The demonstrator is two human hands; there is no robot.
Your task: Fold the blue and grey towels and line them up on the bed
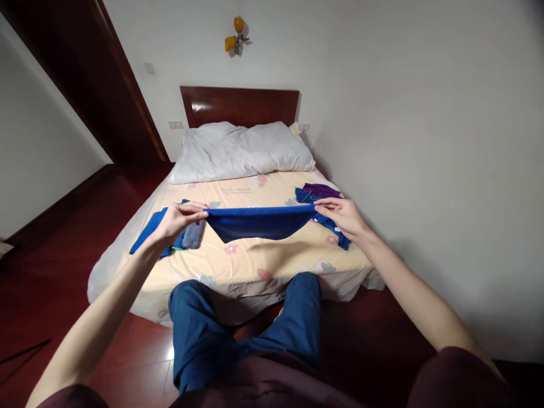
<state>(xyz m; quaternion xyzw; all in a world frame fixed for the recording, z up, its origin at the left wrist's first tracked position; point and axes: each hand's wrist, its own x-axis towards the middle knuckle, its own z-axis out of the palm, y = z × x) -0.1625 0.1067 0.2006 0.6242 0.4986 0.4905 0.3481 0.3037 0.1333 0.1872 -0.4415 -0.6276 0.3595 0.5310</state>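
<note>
A blue cloth [259,222] is stretched between my two hands above the bed, its top edge nearly straight and its lower part hanging loose. My left hand [181,220] pinches one upper corner between thumb and fingers. At the opposite corner, my right hand [340,215] grips the edge in the same way. Whether the cloth is a towel or a garment cannot be made out. Behind my left hand lie blue folded cloths [148,229] and a grey-blue folded cloth [194,234]. Past my right hand is a loose heap of blue cloths [340,237] with a purple cloth [321,190].
The bed [276,266] has a pale flowered sheet. A light grey quilt [242,150] lies bunched near the dark wooden headboard [240,105]. A white wall [425,141] runs along the right, and dark red floor [55,243] shows at the left. My knees are against the bed's near edge.
</note>
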